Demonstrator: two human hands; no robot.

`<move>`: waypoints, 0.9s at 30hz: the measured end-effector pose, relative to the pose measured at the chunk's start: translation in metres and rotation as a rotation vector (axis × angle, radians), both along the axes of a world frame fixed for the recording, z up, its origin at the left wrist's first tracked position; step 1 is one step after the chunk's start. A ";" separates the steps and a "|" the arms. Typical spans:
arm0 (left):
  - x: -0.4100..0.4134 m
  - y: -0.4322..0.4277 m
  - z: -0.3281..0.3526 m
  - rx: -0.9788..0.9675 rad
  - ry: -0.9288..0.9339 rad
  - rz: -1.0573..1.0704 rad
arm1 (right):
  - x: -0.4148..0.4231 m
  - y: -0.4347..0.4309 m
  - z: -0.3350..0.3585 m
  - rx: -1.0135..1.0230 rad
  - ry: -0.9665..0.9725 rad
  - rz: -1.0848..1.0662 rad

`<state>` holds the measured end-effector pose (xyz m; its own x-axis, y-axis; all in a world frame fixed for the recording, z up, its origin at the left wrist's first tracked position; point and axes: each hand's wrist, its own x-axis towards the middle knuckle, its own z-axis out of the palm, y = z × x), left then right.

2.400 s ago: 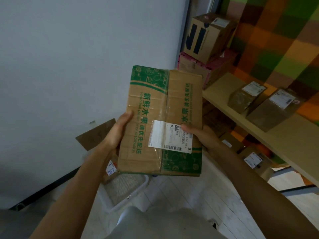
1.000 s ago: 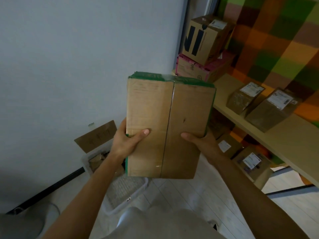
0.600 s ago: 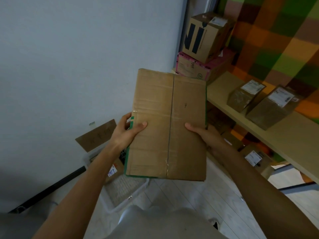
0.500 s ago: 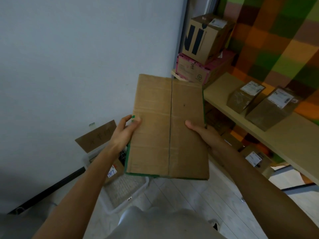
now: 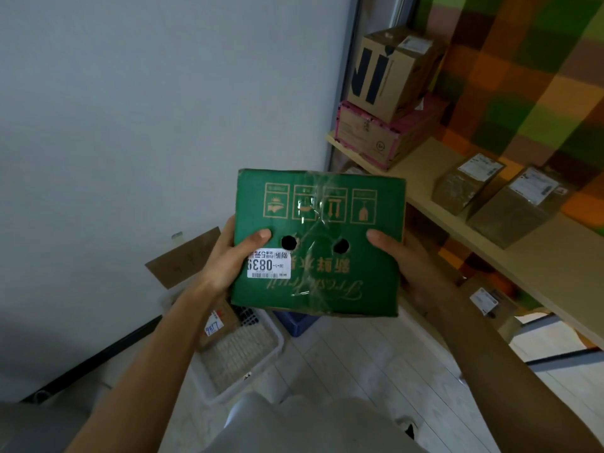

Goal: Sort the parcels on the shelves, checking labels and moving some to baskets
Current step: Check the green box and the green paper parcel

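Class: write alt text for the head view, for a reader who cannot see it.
A green cardboard box is held before the camera, left hand gripping its left edge, right hand its right. A white label is stuck on its green face. Parcels line a shelf at right; a white basket sits below.

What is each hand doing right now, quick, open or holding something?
Left hand: grips the left edge of the green printed cardboard box, thumb on its face.
Right hand: grips the same box's right edge.
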<state>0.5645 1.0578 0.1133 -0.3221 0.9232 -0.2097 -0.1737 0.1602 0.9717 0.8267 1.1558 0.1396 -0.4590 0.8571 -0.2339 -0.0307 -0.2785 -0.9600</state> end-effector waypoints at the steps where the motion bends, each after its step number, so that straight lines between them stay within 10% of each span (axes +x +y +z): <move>1: 0.001 -0.001 -0.001 -0.007 -0.007 0.008 | 0.000 0.001 -0.001 0.004 -0.028 -0.018; 10: -0.029 0.005 0.021 0.106 -0.158 0.084 | 0.017 0.028 0.036 -0.088 0.174 -0.178; 27: -0.009 0.013 0.012 -0.120 0.154 -0.134 | -0.003 0.021 0.010 -0.087 -0.243 -0.073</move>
